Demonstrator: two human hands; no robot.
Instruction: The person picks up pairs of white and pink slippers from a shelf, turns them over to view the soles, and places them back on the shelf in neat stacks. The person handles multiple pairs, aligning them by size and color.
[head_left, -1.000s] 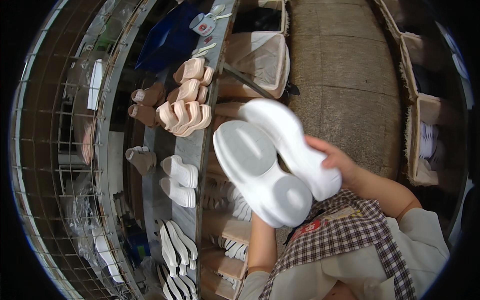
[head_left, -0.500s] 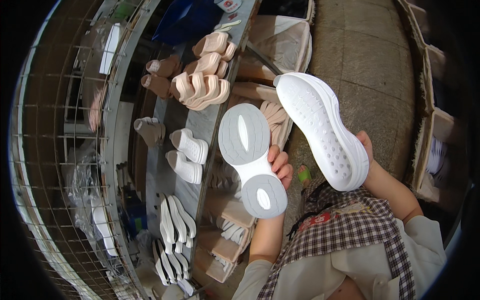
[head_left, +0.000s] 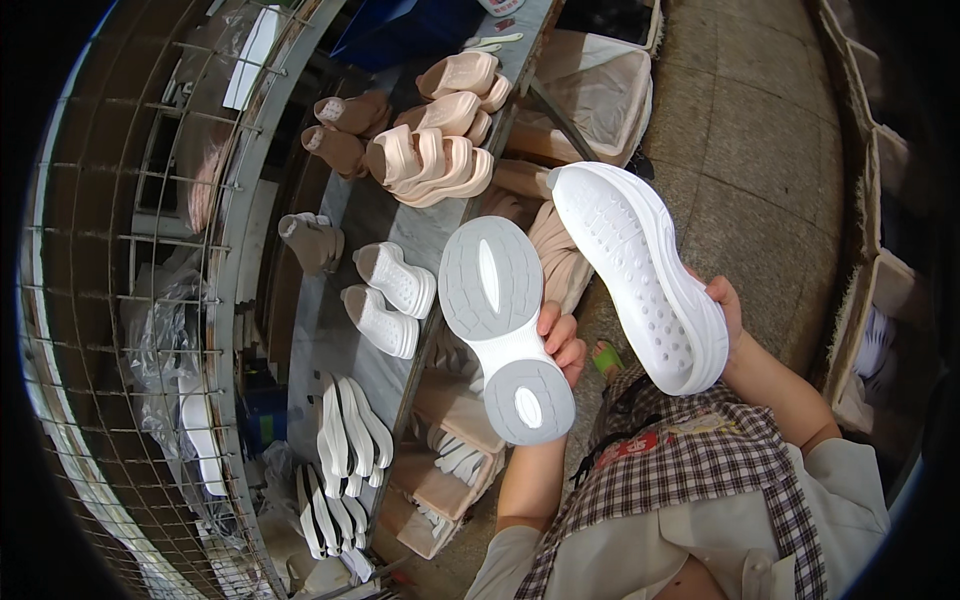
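My left hand [head_left: 562, 343] is closed round the waist of a white shoe sole [head_left: 490, 280], whose grey-padded underside faces up at me. Four fingertips curl over its right edge; the thumb is hidden behind it. In my right hand [head_left: 722, 305] is a second white shoe sole [head_left: 640, 270], gripped along its right side near the heel. Its dimpled inner face shows, toe pointing up and to the left. The two soles are held side by side in the air, close together but apart.
To the left runs a metal-topped bench [head_left: 400, 235] bearing beige soles [head_left: 440, 165], a pair of white soles [head_left: 385, 300] and stacked white soles [head_left: 350, 430]. Cloth-lined bins [head_left: 600, 85] stand below and beyond it. Wire mesh [head_left: 130, 300] lies farther left; more bins [head_left: 850, 300] line the right.
The bench and its soles have shifted a little to the right in view. The right-hand sole has turned slightly and dropped a bit; both hands keep their hold.
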